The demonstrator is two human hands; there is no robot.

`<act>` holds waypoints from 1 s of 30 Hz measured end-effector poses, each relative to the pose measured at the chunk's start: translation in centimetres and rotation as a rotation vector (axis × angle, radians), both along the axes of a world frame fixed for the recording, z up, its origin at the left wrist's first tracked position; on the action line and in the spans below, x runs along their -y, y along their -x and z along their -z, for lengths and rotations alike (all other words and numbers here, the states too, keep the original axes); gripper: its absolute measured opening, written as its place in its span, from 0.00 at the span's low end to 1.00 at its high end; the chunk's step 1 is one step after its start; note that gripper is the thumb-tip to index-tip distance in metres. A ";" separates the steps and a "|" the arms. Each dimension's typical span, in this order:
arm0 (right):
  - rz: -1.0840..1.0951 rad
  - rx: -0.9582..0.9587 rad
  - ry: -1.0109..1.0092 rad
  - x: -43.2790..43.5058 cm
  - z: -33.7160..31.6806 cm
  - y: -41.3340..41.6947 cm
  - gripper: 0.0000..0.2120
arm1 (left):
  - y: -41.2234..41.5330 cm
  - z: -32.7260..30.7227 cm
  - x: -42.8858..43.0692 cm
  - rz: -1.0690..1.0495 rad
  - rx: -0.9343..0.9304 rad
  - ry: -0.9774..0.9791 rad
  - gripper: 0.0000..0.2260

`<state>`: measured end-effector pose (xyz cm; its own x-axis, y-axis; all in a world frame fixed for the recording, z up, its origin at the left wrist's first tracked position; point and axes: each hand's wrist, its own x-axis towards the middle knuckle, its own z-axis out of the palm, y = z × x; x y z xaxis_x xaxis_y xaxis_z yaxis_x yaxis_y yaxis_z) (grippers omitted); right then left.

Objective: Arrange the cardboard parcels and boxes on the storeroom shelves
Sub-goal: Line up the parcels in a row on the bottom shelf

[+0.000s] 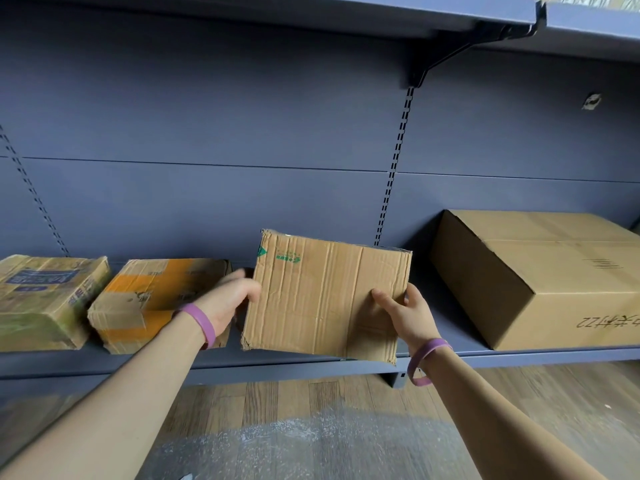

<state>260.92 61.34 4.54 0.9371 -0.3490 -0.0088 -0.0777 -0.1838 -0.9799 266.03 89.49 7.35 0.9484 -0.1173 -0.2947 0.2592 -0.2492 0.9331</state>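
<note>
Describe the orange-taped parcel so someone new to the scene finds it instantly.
On the grey lower shelf, look left of the worn box being held. The parcel sits just behind the left hand, second from the picture's left. It alone has broad orange tape; its left neighbour shows blue print, and the big box far right is mostly plain.

Arms outstretched — left hand [229,296] and right hand [406,314] grip the parcel [322,289] between them.

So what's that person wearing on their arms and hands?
Bare arms, no sleeves or gloves showing. Each wrist wears a purple band: the left band sits snug and flat, the right band is thinner and looser.
</note>
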 end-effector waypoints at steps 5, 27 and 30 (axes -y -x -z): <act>-0.010 -0.032 0.037 0.7 0.4 0.1 0.15 | -0.4 -0.2 0.4 -0.059 -0.132 0.155 0.42; -0.090 -0.078 -0.386 -0.8 -1.0 0.6 0.36 | 0.4 -0.2 0.4 -0.109 -0.010 0.465 0.14; -0.081 -0.010 -0.390 -0.8 -0.7 0.7 0.45 | 0.4 -0.2 0.6 -0.107 -0.029 0.442 0.16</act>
<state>260.20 62.17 5.22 0.9607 -0.2425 -0.1347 -0.0876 0.1957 -0.9768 265.66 88.88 7.54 0.9540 -0.1395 -0.2653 0.2896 0.2006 0.9359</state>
